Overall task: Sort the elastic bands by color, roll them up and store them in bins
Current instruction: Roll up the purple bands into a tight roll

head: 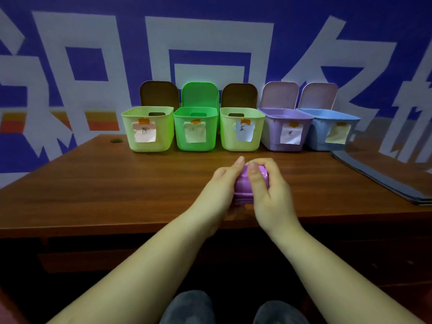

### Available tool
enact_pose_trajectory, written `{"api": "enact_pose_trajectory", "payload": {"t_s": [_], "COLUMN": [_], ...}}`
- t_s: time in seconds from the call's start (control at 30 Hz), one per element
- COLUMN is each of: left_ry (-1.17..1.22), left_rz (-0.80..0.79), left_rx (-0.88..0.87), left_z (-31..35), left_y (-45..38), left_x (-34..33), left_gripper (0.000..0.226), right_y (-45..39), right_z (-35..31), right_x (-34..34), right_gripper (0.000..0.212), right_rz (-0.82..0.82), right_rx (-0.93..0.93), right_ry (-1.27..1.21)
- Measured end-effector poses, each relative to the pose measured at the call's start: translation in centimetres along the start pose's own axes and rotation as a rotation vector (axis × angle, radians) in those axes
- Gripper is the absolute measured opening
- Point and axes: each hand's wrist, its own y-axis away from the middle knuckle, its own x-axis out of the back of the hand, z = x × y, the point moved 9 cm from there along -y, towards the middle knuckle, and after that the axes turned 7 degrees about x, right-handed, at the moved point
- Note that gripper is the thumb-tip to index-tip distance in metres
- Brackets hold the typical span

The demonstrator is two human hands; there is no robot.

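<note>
Wood-grain table (pixel 93 183) against a blue-and-white lettered wall carries five labelled plastic bins in a row. You hold a purple elastic band (pixel 243 185), rolled into a soft, ribbed bundle, between both hands: your left hand (pixel 222 185) cups its side, your right hand (pixel 268 183) curls over the top. Its long axis runs away from you. The purple bin (pixel 284 129), lid up, lies ahead and slightly right, so your right hand is probably nearer for the drop. Grey folded sheets (pixel 383 176) lie far right.
</note>
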Motion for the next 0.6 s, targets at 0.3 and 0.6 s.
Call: {"api": "enact_pose_trajectory", "payload": {"t_s": [0.3, 0.6], "left_ry": [0.167, 0.108], "left_rz": [-0.198, -0.137], "left_rx": [0.247, -0.058], "left_z": [1.0, 4.8], "left_y": [-8.6, -20.2], "left_x": [0.8, -0.1], "left_gripper": [0.029, 0.051], "right_y": [-5.6, -12.3], "right_z": [7.3, 19.3], "right_x": [-2.0, -3.3], "right_gripper": [0.037, 0.058], "right_rz": [-0.245, -0.302], "right_rx": [-0.100, -0.540], "right_ry": [-0.156, -0.580]}}
